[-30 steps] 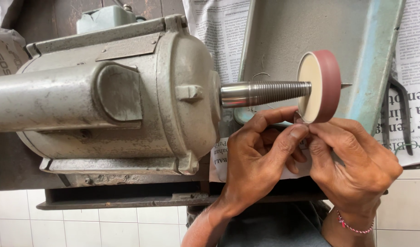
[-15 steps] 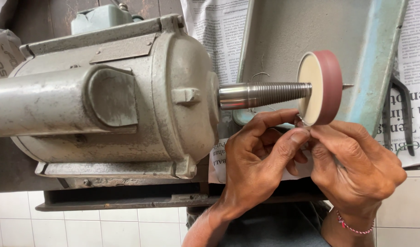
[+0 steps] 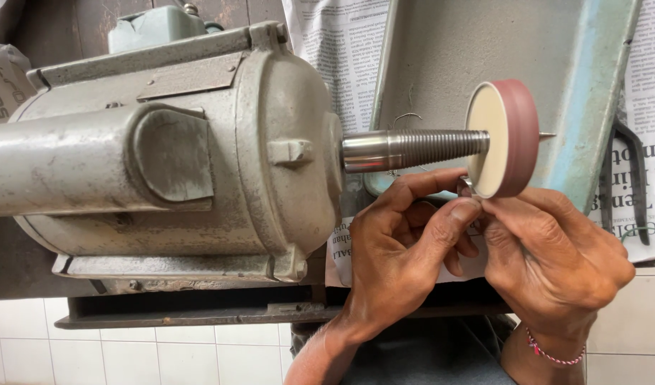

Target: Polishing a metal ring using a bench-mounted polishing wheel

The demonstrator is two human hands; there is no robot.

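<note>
A grey bench motor [image 3: 185,157] fills the left of the view. Its threaded steel spindle [image 3: 413,150] points right and carries a round wheel [image 3: 509,135] with a cream face and a reddish-brown rim. My left hand [image 3: 402,249] and my right hand [image 3: 555,257] meet just under the wheel. Together their fingertips pinch a small metal ring [image 3: 466,187] against the lower edge of the wheel. Most of the ring is hidden by my fingers.
A grey metal guard with a pale blue edge [image 3: 598,107] stands behind the wheel. Newspaper [image 3: 342,57] covers the wall behind it. A dark tool [image 3: 630,185] hangs at the right. White tiles [image 3: 128,356] run below the motor's dark base plate [image 3: 199,314].
The view has shifted slightly. Both hands stay under the wheel, with the fingers pressed a little closer to its lower edge.
</note>
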